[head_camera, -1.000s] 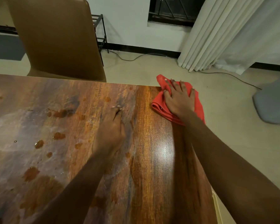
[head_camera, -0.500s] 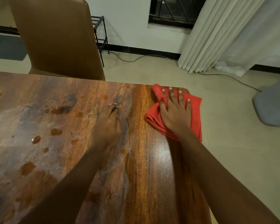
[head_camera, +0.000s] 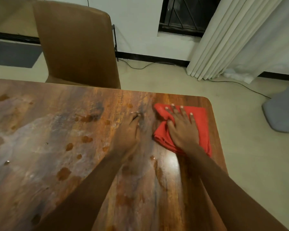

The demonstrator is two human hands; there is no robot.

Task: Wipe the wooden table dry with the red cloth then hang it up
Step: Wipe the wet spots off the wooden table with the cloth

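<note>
Across the lower frame, from nine o'clock to four o'clock, the wooden table [head_camera: 40, 130] is the biggest thing to deal with, and most of its left half looks wet: a pale film and scattered droplets [head_camera: 63, 173] run from about nine o'clock down to seven. At eleven o'clock a brown chair [head_camera: 77, 45] stands just behind the far edge, and white curtains [head_camera: 232, 39] hang at two o'clock. Toward three o'clock, near the table's rounded far corner, the red cloth [head_camera: 202, 127] lies folded and flat on the wood. On it the right hand [head_camera: 182, 130] is spread open, palm down, pressing rather than gripping, with the fingers fanned over the fabric. Just beside it at centre, the left hand [head_camera: 128, 130] rests open on bare wood, holding nothing, likely as a brace. To wipe well, I would judge the cloth should sweep toward nine o'clock in overlapping passes with even palm pressure, and be refolded to a dry face once soaked, since one pass may only smear the film; the braced hand should shift off wet patches
</note>
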